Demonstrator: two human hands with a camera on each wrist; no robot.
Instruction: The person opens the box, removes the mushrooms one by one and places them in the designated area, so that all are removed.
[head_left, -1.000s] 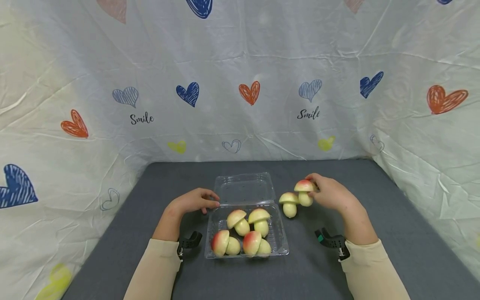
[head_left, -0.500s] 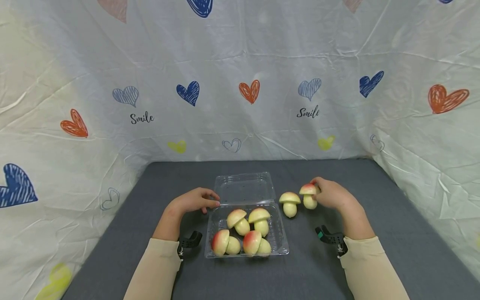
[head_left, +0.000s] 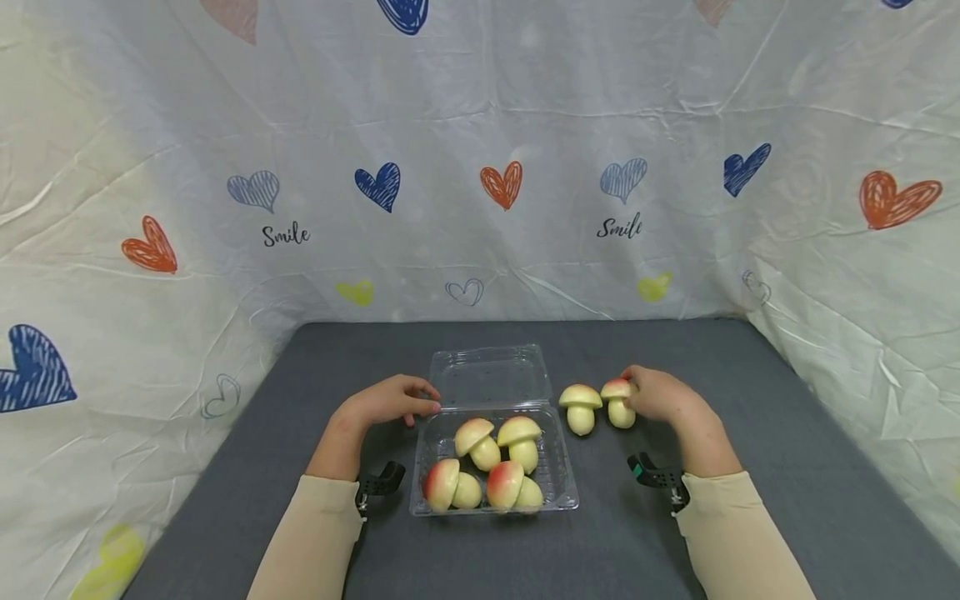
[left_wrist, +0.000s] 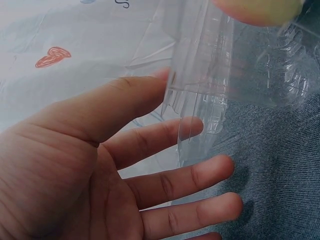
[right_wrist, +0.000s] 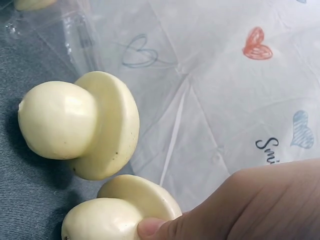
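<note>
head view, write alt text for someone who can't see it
A person's right hand pinches one mushroom shape beside a second one on a dark table. Left of them, an open clear plastic box holds four more shapes, the left hand at its hinge edge. Heart-print sheeting hangs behind.

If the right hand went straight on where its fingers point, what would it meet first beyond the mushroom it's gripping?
Probably the neighbouring mushroom, just left of the gripped mushroom; their caps look very close, though exact depth is unclear.
</note>
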